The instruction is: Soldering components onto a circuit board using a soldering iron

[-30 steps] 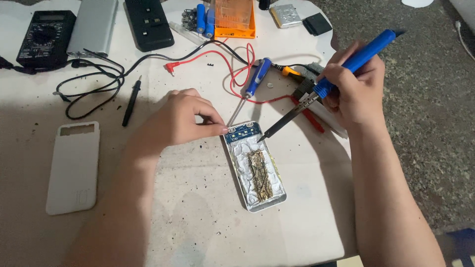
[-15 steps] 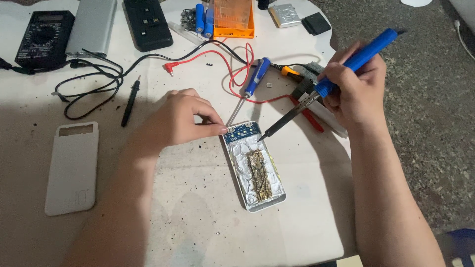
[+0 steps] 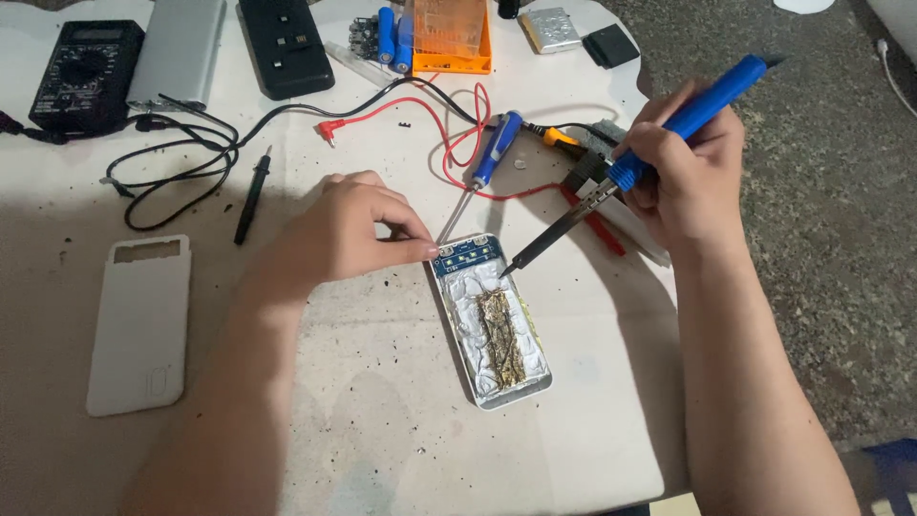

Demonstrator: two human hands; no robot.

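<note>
An opened white power bank (image 3: 497, 330) lies on the white table (image 3: 382, 420), showing a blue circuit board (image 3: 466, 257) at its top end and a silvery, brown-stained cell below. My left hand (image 3: 349, 229) pinches the board's left corner with fingertips. My right hand (image 3: 686, 167) grips a blue-handled soldering iron (image 3: 659, 143). Its dark tip points down-left and sits at the board's right edge.
A blue screwdriver (image 3: 493, 153), red and black probe leads (image 3: 449, 115), a black multimeter (image 3: 81, 67), a white back cover (image 3: 138, 325), a black probe (image 3: 253, 196), blue cells (image 3: 394, 33) and an orange box (image 3: 452, 33) lie around. Grey floor is at right.
</note>
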